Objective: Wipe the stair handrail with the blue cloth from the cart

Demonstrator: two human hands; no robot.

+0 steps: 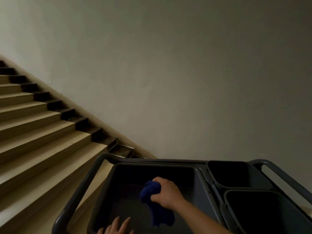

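Blue cloth (156,202) is gripped in the closed right hand (166,194), above the cart (79,191) tub. Left hand (116,227), fingers spread, is empty below it. No handrail is seen; wiping is judged not yet begun.

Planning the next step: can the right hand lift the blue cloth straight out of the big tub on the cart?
Probably yes. The right hand is already closed on the blue cloth, and nothing covers the tub. The left hand sits low at the near edge, off to the side.
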